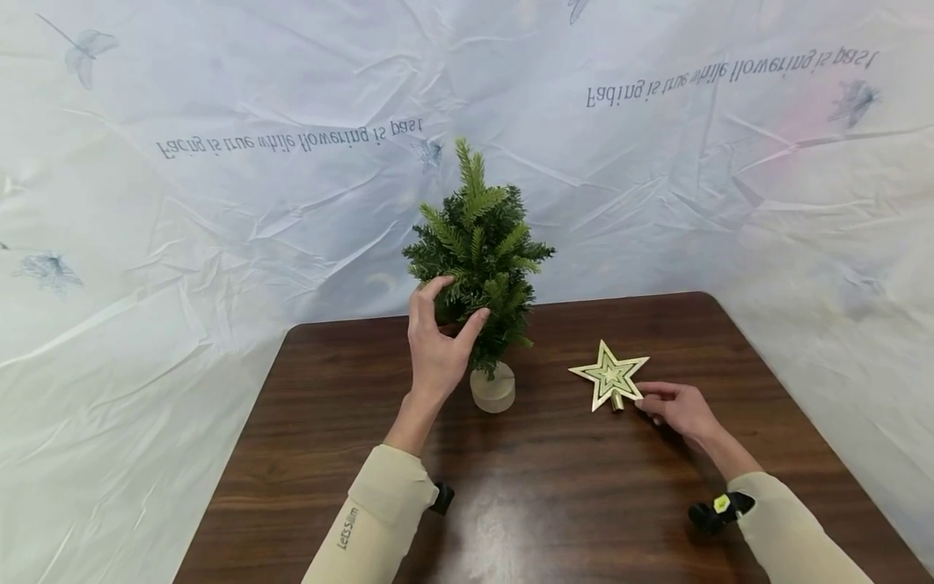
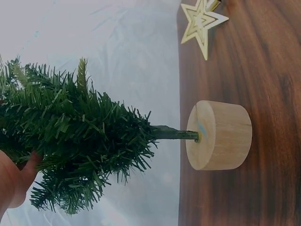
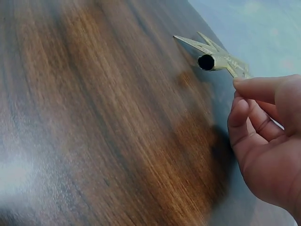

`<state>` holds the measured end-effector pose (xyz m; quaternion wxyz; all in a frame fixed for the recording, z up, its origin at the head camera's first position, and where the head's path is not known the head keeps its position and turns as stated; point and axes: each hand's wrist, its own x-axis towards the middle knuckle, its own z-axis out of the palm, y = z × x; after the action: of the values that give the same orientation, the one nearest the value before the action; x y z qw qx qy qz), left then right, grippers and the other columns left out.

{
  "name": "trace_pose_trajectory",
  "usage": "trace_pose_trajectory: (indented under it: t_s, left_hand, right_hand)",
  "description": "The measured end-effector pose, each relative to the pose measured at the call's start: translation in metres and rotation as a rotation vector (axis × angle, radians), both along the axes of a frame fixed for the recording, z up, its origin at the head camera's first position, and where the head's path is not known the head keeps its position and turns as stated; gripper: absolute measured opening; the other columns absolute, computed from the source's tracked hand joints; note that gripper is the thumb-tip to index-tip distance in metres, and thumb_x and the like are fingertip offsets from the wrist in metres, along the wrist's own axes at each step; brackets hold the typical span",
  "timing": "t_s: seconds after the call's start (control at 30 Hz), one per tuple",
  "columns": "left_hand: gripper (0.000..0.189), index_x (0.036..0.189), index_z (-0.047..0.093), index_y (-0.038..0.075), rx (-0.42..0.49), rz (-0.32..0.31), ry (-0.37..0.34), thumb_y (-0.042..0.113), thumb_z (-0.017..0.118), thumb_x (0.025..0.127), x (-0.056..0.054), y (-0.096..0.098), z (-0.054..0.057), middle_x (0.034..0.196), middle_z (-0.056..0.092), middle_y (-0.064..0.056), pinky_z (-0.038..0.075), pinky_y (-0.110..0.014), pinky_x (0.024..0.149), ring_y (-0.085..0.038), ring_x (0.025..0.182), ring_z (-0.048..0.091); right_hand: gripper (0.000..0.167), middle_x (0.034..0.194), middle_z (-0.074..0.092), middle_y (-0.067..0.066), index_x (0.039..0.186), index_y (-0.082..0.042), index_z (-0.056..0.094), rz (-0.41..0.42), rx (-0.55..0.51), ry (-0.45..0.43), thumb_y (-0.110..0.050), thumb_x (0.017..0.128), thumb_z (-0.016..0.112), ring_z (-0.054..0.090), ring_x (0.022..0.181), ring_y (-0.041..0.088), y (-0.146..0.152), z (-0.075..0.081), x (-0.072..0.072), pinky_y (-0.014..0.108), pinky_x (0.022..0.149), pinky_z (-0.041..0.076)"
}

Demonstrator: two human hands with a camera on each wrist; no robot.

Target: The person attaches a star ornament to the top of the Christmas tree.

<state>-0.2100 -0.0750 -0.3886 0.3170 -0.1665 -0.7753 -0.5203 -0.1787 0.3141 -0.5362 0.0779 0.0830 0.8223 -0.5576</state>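
Observation:
A small artificial Christmas tree (image 1: 485, 231) stands upright on its round wooden base (image 1: 494, 391), which rests on the table. From the left, my left hand (image 1: 438, 353) grips the tree's lower branches, thumb in front and the other fingers partly lost in the needles. To the right, my right hand (image 1: 680, 411) pinches one point of a gold star tree topper (image 1: 610, 375) between thumb and fingers. The right wrist view shows the hollow end of the topper's tube (image 3: 206, 62) facing the camera. A bare green stem (image 2: 175, 133) joins foliage and base in the left wrist view.
The dark wood-grain table (image 1: 569, 503) has rounded back corners. Behind and beside it hangs a wrinkled whitish sheet (image 1: 292, 219) with printed writing and flowers; the tree stands close to it. Black wrist devices (image 1: 718, 513) sit at both cuffs.

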Motion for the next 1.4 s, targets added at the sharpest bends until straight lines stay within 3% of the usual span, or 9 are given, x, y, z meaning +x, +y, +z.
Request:
trace_pose_trajectory:
  t_s: [0.23, 0.43, 0.53, 0.77, 0.93, 1.4]
  left_hand:
    - [0.06, 0.144, 0.05, 0.014, -0.009, 0.017, 0.002, 0.025, 0.082, 0.095, -0.001, 0.001, 0.0, 0.148, 0.051, -0.019, 0.042, -0.062, 0.113, -0.036, 0.142, 0.05]
    - [0.06, 0.144, 0.049, 0.014, -0.009, 0.014, 0.0, 0.026, 0.082, 0.095, -0.001, 0.001, 0.0, 0.148, 0.051, -0.019, 0.042, -0.062, 0.114, -0.036, 0.142, 0.05]
    - [0.06, 0.144, 0.049, 0.014, -0.007, 0.015, 0.0, 0.025, 0.082, 0.095, -0.001, 0.001, 0.0, 0.148, 0.051, -0.019, 0.041, -0.062, 0.114, -0.036, 0.142, 0.05]
    - [0.061, 0.144, 0.049, 0.014, -0.016, 0.015, -0.001, 0.026, 0.082, 0.095, -0.001, 0.001, 0.001, 0.148, 0.05, -0.019, 0.042, -0.061, 0.114, -0.036, 0.142, 0.05]
    - [0.061, 0.144, 0.049, 0.014, -0.015, 0.011, 0.002, 0.026, 0.082, 0.095, -0.001, 0.001, 0.001, 0.148, 0.05, -0.019, 0.042, -0.061, 0.114, -0.036, 0.141, 0.05]
    - [0.061, 0.144, 0.049, 0.013, -0.02, 0.024, 0.01, 0.026, 0.083, 0.095, -0.001, 0.001, 0.0, 0.147, 0.051, -0.019, 0.043, -0.061, 0.114, -0.036, 0.141, 0.051]
  right_hand:
    - [0.053, 0.086, 0.07, -0.013, 0.143, 0.014, 0.056, -0.02, -0.103, 0.013, -0.007, 0.098, 0.075, 0.065, 0.077, 0.004, 0.001, -0.001, -0.003, 0.024, 0.068, 0.057]
    - [0.031, 0.085, 0.071, -0.013, 0.128, -0.013, 0.075, -0.052, -0.245, 0.047, -0.006, 0.098, 0.075, 0.064, 0.076, 0.004, 0.004, 0.003, -0.005, 0.023, 0.068, 0.057]
    - [0.028, 0.086, 0.072, -0.012, 0.12, -0.021, 0.079, -0.063, -0.294, 0.059, -0.005, 0.097, 0.076, 0.065, 0.077, 0.004, 0.004, 0.007, -0.007, 0.022, 0.067, 0.057]
    - [0.028, 0.086, 0.073, -0.012, 0.121, -0.018, 0.079, -0.078, -0.332, 0.077, -0.004, 0.097, 0.077, 0.064, 0.075, 0.004, 0.002, 0.014, -0.01, 0.022, 0.066, 0.056]
    - [0.028, 0.086, 0.072, -0.013, 0.117, -0.024, 0.08, -0.078, -0.338, 0.094, -0.004, 0.097, 0.076, 0.064, 0.074, 0.003, 0.001, 0.019, -0.01, 0.021, 0.066, 0.057]
    - [0.03, 0.084, 0.072, -0.009, 0.112, -0.024, 0.082, -0.094, -0.5, 0.153, 0.0, 0.094, 0.078, 0.066, 0.069, 0.006, -0.013, 0.047, -0.017, 0.02, 0.062, 0.056]
